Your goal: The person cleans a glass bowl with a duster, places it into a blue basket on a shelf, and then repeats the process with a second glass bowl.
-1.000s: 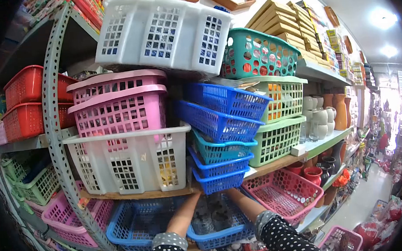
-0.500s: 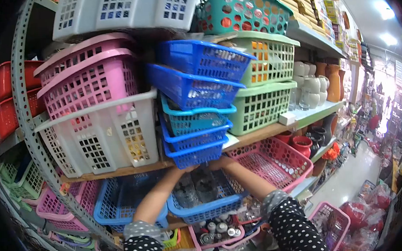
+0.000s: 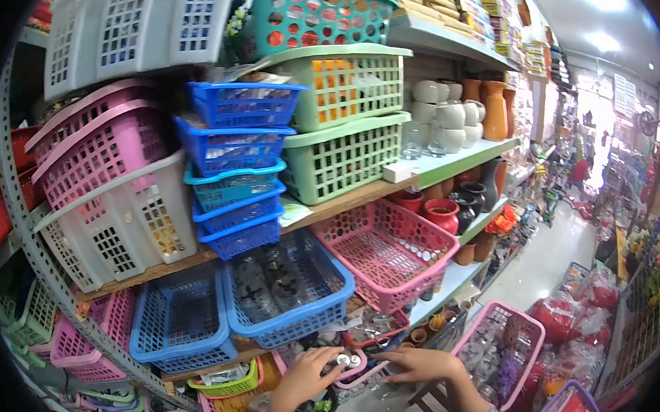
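Note:
My left hand (image 3: 308,377) is low in the view with its fingers stretched out, holding nothing. Beside it is a pink-rimmed basket of small round-topped items, partly covered by the hand. My right hand (image 3: 427,367) hovers to the right with fingers extended and apart, also without anything in it. Above them, a blue basket (image 3: 336,318) contains dark items in clear plastic. On the shelf over that stands a stack of small blue baskets (image 3: 242,233), touched by neither hand.
A pink basket (image 3: 443,265) juts from the lower shelf. Light green baskets (image 3: 346,163) and a whitish basket (image 3: 115,248) flank the blue stack. On the floor at right are a filled pink basket (image 3: 539,334) and plastic-wrapped red items (image 3: 556,316). A metal post (image 3: 33,227) rises at left.
Both hands have left the bottom of the small blue basket stack and come down toward me, spreading apart from it. The stack stays on the shelf. The view has turned to the right.

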